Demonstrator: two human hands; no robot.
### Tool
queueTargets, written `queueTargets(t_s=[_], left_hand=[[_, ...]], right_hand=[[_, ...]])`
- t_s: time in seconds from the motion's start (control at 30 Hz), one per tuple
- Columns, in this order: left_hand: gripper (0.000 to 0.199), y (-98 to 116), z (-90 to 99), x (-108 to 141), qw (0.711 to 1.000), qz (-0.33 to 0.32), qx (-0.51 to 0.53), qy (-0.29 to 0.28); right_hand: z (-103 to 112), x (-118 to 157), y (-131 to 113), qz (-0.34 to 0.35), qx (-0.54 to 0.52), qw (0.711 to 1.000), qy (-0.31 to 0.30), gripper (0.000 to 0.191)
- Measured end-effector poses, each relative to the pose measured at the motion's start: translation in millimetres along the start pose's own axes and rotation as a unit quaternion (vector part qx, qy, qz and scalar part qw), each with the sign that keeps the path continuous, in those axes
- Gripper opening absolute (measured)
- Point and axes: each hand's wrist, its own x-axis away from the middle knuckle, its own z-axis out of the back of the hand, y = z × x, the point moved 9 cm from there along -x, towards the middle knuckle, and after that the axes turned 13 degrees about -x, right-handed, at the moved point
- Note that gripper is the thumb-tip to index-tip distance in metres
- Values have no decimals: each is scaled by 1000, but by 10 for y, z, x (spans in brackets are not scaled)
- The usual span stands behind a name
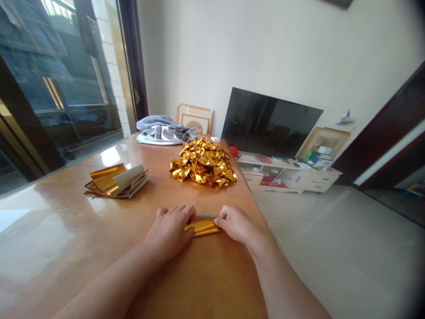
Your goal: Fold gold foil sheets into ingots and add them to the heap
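On the wooden table lies a folded sheet of gold foil paper (204,227), a flat strip with a pale upper edge. My left hand (174,228) grips its left end, fingers curled over it and thumb on the near side. At the right end my right hand (232,223) pinches the strip between thumb and bent fingers. Beyond the hands is a heap of folded gold foil pieces (207,164). A loose stack of gold foil sheets (116,181), some curling up, sits to the left.
The glossy table (83,239) has its right edge close beside my right arm. Folded clothes (162,130) lie at the far end. A television (270,124) stands on a white cabinet (292,175) past the table, and a glass door (66,79) is at left.
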Motion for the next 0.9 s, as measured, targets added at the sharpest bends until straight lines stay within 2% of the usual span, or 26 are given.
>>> queueTargets(t_s=[0.33,0.53,0.73,0.9], left_hand=[[11,14,-10,-1,1000,-19,-4,2],[19,99,101,28,999,-36,-33,17],[26,282,46,35,994,-111,-19,-14],[29,288,-21,31,992,-117,-1,-40]], right_hand=[[-11,-12,25,0,4,1000,1,23],[5,-6,5,1,13,1000,8,21],[26,17,-22,-5,23,1000,21,19],[65,43,-81,14,21,999,34,19]])
